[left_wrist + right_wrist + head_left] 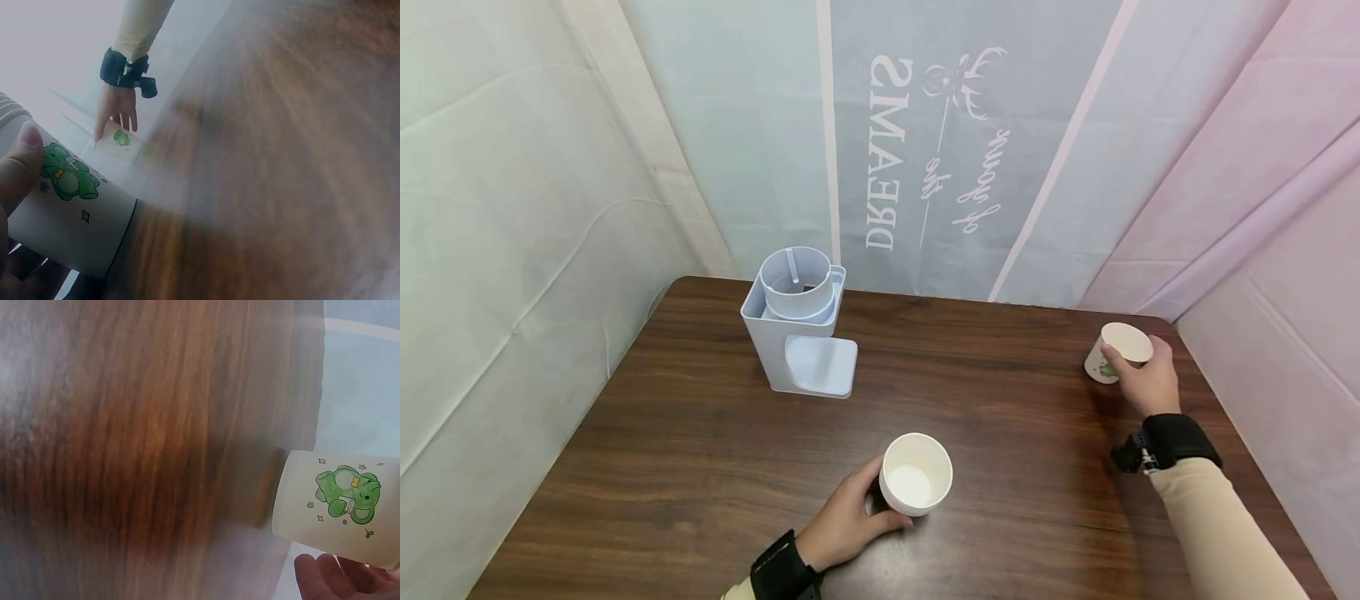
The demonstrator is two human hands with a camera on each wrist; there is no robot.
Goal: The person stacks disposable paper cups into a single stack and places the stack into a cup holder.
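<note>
My left hand (pixel 848 517) holds a white paper cup (pixel 916 475) near the table's front middle, its open mouth facing up. The left wrist view shows a green bear print (pixel 69 174) on that cup, with my thumb against its side and several ridges at its rim end. Over at the back right corner, my right hand (pixel 1152 383) grips another white paper cup (pixel 1105 354) by its sides, thumb near the front of the rim. A similar green bear (pixel 350 494) decorates this cup in the right wrist view, where fingertips (pixel 306 570) show beside it.
A pale blue stand (pixel 767 354) with a round holder (pixel 797 304) on top and a flat foot stands at the back left of the brown wooden table (pixel 985 367). Fabric curtains (pixel 760 125) hang close behind the table and along both sides.
</note>
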